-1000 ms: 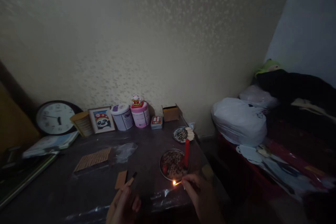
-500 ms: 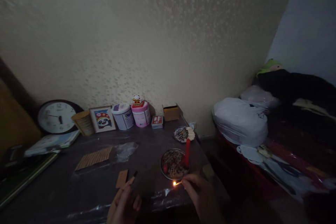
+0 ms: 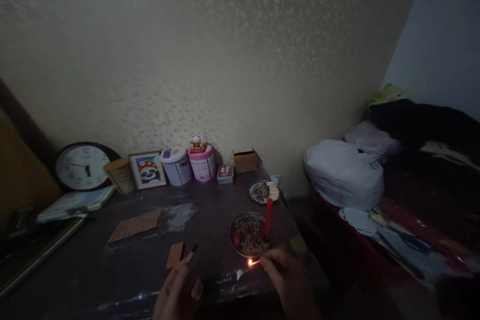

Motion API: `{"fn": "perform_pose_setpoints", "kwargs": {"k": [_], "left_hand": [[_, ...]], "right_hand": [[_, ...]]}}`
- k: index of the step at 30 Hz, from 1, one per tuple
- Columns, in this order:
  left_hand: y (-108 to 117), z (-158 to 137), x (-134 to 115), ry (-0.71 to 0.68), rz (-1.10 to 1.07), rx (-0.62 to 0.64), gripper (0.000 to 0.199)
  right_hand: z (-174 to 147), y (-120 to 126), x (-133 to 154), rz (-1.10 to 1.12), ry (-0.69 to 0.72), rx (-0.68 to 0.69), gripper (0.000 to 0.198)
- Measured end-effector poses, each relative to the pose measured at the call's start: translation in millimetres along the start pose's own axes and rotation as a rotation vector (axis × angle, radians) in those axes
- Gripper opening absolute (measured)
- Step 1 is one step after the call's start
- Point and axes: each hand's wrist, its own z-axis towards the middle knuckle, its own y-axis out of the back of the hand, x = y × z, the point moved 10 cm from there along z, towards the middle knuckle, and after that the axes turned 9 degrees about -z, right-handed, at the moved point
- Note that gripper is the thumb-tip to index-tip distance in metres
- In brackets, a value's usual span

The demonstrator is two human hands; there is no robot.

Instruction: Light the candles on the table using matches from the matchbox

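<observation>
Pinched in my right hand (image 3: 283,277) is a burning match (image 3: 255,262), its flame pointing left. The flame is just in front of a round metal dish (image 3: 231,244) holding dark, spotted residue and small red lumps. An unlit red candle (image 3: 269,217) stands upright at the dish's right side. My left hand (image 3: 177,292) is closed on a small tan strip with a dark end (image 3: 191,254). Beside its fingertips a flat tan card-like piece (image 3: 174,255) lies on the table (image 3: 210,220).
Behind the dish sits a plate of matchsticks (image 3: 263,191), some dark, some pale. A small open carton (image 3: 245,161), a red-and-white box (image 3: 225,174), two cans, a framed panda picture (image 3: 147,170) and a clock (image 3: 82,166) line the wall. Corrugated sheet (image 3: 135,226) and clear plastic (image 3: 180,216) lie left.
The match still burns in the right hand. Both hands hold almost the same place; the view has shifted only slightly.
</observation>
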Motion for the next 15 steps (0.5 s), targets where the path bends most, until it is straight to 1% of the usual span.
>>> {"fn": "perform_pose_setpoints", "kwargs": {"k": [3, 5, 8, 15], "left_hand": [[0.8, 1.6, -0.9, -0.013, 0.007, 0.003, 0.045], [0.5, 3.1, -0.9, -0.01, 0.019, 0.029, 0.045], [2.3, 3.8, -0.3, 0.011, 0.032, 0.031, 0.046], [-4.6, 0.9, 1.6, 0.042, 0.013, 0.075, 0.04]], "right_hand": [[0.6, -0.6, -0.7, 0.005, -0.008, 0.004, 0.026], [1.4, -1.0, -1.1, 0.028, -0.012, 0.002, 0.025], [3.0, -0.4, -1.9, 0.054, -0.026, -0.016, 0.023], [7.8, 0.1, -2.2, 0.041, -0.052, -0.044, 0.024]]}}
